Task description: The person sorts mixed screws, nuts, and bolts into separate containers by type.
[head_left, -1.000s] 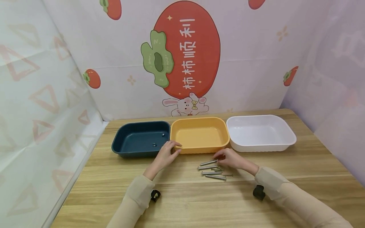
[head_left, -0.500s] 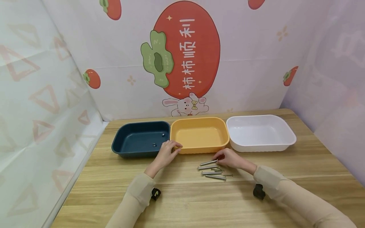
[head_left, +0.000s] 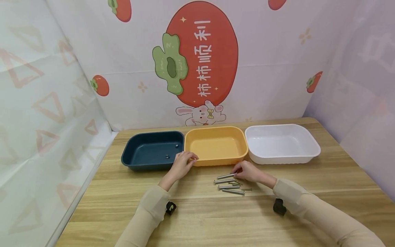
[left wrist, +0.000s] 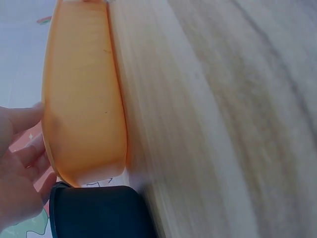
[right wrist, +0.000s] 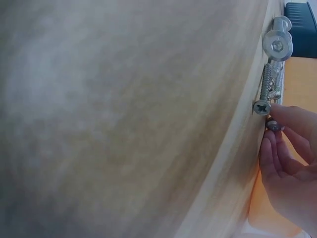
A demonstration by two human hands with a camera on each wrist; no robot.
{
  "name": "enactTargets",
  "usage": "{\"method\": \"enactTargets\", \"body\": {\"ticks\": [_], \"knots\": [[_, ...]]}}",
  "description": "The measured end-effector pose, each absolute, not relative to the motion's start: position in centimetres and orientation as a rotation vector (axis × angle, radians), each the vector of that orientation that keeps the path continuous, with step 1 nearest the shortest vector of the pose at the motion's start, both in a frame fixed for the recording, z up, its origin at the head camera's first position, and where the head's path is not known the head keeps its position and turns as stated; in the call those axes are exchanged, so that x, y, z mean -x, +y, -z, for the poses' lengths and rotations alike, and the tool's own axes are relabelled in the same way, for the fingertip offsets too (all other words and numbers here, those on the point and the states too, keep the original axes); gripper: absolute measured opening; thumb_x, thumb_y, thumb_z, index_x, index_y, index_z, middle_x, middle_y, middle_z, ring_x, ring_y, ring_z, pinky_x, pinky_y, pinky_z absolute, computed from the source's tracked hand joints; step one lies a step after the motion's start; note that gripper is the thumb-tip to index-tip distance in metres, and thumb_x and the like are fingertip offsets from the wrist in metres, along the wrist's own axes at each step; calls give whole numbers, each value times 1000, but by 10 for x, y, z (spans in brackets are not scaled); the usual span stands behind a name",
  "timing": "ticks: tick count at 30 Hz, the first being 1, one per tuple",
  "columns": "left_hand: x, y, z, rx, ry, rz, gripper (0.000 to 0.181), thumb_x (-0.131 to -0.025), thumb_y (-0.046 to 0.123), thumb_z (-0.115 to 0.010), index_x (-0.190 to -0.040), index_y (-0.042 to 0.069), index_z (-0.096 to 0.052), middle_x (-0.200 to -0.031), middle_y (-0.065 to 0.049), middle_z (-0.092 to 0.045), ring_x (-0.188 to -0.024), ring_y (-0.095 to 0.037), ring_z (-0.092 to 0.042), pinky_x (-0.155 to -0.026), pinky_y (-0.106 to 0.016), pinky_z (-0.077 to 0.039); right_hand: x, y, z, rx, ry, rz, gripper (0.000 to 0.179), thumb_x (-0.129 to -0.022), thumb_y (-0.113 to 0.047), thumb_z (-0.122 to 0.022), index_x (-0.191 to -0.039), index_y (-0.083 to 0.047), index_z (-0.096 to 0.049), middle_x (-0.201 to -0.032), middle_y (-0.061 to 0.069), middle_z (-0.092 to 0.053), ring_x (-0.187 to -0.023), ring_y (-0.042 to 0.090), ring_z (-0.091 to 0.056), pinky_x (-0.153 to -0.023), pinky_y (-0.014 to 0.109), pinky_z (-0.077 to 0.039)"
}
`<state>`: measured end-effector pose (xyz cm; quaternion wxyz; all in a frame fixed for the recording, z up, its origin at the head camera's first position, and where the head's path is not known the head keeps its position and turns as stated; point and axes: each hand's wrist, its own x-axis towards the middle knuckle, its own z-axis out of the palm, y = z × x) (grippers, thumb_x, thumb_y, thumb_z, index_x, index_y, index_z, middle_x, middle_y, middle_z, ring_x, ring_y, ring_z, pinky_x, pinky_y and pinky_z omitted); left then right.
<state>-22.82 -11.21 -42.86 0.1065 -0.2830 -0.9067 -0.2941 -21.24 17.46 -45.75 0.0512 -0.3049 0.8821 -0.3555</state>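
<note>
My left hand (head_left: 182, 164) rests at the front left corner of the yellow tray (head_left: 216, 162), fingertips right at its rim; the left wrist view shows them loosely bent beside the tray wall (left wrist: 84, 99). With its fingertips, my right hand (head_left: 248, 171) pinches the head end of a long metal bolt (head_left: 226, 176). That bolt's head (right wrist: 273, 125) shows between thumb and fingers in the right wrist view. Several other long bolts (head_left: 229, 187) and small screws (head_left: 247, 189) lie in a loose group just in front. One cross-slotted screw head (right wrist: 262, 107) sits close by the thumb.
Left of the yellow tray stands a dark blue tray (head_left: 135, 167) holding two small metal pieces (head_left: 167, 156). A white tray (head_left: 284, 160) stands on the right. All three line the back of the wooden table (head_left: 216, 223), before a printed cloth backdrop (head_left: 129, 41).
Both hands stay nearly in place. The left hand has shifted very slightly right along the yellow tray's rim. My right hand and the bolt at its fingertips have moved a touch to the right.
</note>
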Motion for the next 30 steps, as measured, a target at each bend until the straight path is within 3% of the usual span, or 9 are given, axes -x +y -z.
{"method": "enactTargets", "body": {"ticks": [14,30], "knots": [[227,-111,424,846,-2705,851,5,-84,11,-58,-87,9,-62,-87,-3,-59,-83,-20,-50,-90,-47,-28,206,173,452,961,2760,1109,5,-73,1,-66,-78,2,-67,-72,8,-64,-68,7,-54,-61,22,-44],[228,-110,425,836,-2745,835,4,-84,11,-59,-88,10,-61,-84,-2,-58,-81,-19,-49,-90,-45,-27,196,179,425,1027,2715,1116,12,-74,9,-61,-82,2,-66,-79,7,-62,-75,19,-58,-66,27,-48]]}}
